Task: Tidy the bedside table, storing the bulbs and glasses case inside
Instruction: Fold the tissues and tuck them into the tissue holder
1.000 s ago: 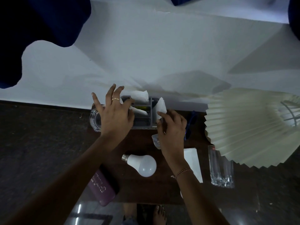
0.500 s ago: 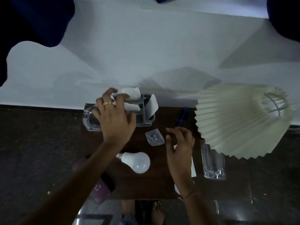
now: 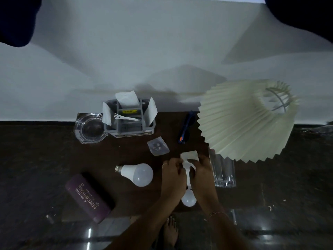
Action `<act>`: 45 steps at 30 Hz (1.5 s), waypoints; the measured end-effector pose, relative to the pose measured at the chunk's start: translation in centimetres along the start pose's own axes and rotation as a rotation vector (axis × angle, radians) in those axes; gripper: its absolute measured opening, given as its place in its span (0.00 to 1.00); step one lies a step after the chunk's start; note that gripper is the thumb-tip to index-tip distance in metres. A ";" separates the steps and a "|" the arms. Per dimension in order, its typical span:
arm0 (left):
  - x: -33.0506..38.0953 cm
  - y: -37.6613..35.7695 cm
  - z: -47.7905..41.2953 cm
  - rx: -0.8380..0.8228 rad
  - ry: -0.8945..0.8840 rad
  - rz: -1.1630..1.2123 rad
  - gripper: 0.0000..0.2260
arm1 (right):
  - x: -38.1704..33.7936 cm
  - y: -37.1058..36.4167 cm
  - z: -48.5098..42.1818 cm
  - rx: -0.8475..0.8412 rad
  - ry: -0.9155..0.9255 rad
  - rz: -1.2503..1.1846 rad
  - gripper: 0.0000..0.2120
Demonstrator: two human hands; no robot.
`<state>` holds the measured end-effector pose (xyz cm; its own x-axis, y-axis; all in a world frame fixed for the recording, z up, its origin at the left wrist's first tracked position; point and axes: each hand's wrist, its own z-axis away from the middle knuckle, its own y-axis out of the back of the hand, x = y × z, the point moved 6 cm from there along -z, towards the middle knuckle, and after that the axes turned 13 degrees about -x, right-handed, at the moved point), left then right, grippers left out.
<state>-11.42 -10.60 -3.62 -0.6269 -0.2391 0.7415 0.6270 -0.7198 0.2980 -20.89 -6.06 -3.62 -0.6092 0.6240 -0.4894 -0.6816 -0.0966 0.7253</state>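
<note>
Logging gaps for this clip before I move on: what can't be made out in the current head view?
- White box, head view: mostly hidden by left hand and right hand; contents and exact grip unclear.
- Second bulb: only its globe shows between the wrists.
- Table's storage: drawer or door out of sight below the tabletop.
- Small plastic packet: contents too small and dim.
- Lamp base: hidden by pleated lampshade.

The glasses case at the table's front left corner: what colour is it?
Purple, with light lettering, in the head view: glasses case.

Left hand [image 3: 173, 175]: having left the grey organiser [image 3: 130, 118], now closing on the white box [image 3: 189, 156]
Right hand [image 3: 201, 173]: now gripping that box too
Small bulb [image 3: 188, 200]: now showing between the wrists
</note>
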 end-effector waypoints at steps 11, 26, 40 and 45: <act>0.4 0.2 -1.8 -0.022 0.150 0.068 0.17 | -1.7 0.8 -0.5 0.017 0.074 -0.013 0.15; 5.4 14.3 3.4 0.347 -0.187 -0.442 0.09 | -12.2 4.2 2.1 0.124 0.354 -0.320 0.17; 5.5 22.2 2.1 0.478 -0.325 -0.315 0.09 | -18.2 2.5 -3.8 -0.032 0.360 -0.480 0.23; 4.7 21.9 1.0 0.428 -0.311 -0.296 0.09 | -18.0 2.1 -5.0 -0.018 0.367 -0.412 0.18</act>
<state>-0.22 -26.81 7.02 -0.6789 0.1793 0.7120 0.6175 -0.3853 0.6858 -13.41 -21.33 4.34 -0.3894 0.3020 -0.8702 -0.8986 0.0831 0.4309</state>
